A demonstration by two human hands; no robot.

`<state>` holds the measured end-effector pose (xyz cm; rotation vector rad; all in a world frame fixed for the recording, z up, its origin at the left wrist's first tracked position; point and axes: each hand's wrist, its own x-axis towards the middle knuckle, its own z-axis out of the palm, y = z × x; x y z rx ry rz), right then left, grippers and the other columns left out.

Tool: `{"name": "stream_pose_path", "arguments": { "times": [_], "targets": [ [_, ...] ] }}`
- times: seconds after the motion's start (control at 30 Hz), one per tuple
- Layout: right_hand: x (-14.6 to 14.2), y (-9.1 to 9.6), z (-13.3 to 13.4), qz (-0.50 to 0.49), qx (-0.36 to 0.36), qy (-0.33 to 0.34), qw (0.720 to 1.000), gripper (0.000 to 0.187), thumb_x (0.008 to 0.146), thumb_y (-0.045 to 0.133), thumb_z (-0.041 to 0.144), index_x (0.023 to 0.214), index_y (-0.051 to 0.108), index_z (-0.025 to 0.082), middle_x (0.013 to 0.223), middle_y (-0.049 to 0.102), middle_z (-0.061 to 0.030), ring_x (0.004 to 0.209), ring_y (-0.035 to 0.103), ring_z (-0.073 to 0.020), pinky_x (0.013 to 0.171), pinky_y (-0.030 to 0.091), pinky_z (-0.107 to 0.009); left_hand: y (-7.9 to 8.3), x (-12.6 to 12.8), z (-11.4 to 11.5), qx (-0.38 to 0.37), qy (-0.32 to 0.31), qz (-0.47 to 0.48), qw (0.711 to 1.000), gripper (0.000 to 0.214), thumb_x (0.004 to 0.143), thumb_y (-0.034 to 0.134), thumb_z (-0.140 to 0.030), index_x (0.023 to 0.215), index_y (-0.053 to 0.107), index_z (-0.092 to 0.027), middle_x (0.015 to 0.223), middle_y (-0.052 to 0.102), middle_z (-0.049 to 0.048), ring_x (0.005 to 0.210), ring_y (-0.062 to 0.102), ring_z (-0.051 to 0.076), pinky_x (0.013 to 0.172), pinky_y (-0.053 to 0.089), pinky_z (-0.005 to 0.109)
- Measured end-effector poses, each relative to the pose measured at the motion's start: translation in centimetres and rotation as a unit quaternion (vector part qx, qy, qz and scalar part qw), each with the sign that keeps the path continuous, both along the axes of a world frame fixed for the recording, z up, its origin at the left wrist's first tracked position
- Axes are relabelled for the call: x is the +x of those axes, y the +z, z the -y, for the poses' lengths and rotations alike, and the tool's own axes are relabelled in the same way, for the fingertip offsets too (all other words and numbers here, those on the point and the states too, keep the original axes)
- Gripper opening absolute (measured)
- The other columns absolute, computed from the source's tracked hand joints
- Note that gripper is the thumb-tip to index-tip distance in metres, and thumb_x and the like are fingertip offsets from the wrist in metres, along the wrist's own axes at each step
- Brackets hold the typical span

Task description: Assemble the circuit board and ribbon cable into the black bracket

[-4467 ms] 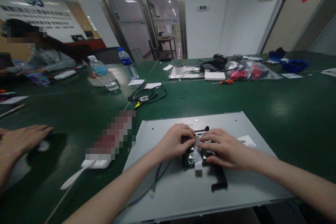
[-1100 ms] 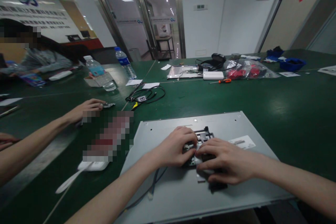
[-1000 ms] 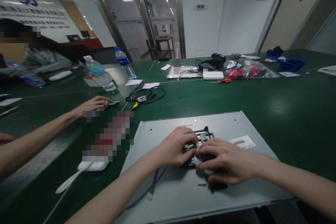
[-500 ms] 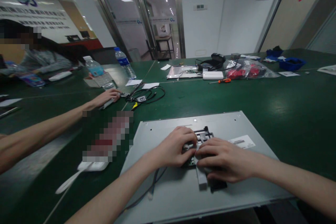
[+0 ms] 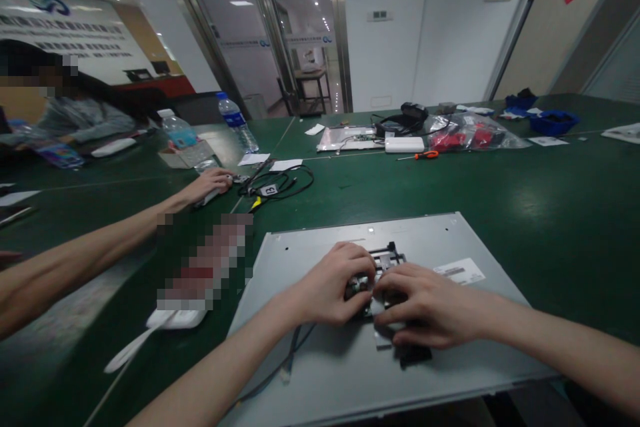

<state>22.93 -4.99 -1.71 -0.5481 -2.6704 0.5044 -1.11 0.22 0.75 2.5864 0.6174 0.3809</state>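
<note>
A large silver metal panel (image 5: 310, 247) lies flat in front of me, with a circuit board in a black frame (image 5: 391, 255) on its middle. My left hand (image 5: 337, 283) curls round the left side of this board, fingers bent over it. From the right, my right hand (image 5: 433, 303) has its fingers closed on a light grey metal strip (image 5: 383, 340) at the board's front; most of the strip is hidden under the fingers. A black flat piece (image 5: 415, 357) shows below my right palm. Grey cables (image 5: 287, 357) run over the panel on the left.
Another person's hand (image 5: 213, 183) rests on the table at the left, near coiled black cables (image 5: 280, 180). A white power strip (image 5: 180, 318) lies left of the panel. Farther back are an orange screwdriver (image 5: 425, 155), a white box (image 5: 404, 145) and bottles (image 5: 235, 117).
The grey strip's front end has drawn back toward the board, and less of it shows below my right hand. My left fingers have shifted slightly; both hands stay at the board.
</note>
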Motion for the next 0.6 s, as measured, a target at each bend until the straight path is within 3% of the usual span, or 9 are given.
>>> {"name": "stream_pose_path", "arguments": {
  "times": [0.6],
  "targets": [
    [0.00,0.12,0.16,0.022,-0.023,-0.008,0.999,0.027,0.100,0.058,0.043,0.115,0.071,0.025,0.126,0.054,-0.0111,0.116,0.050,-0.0258,0.101,0.044,-0.044,0.06,0.21,0.31,0.000,-0.018,-0.037,0.999,0.032,0.075,0.077,-0.034,0.095,0.056,-0.021,0.112,0.059,0.0061,0.110,0.053,0.027,0.106,0.036,0.045]
  ]
}}
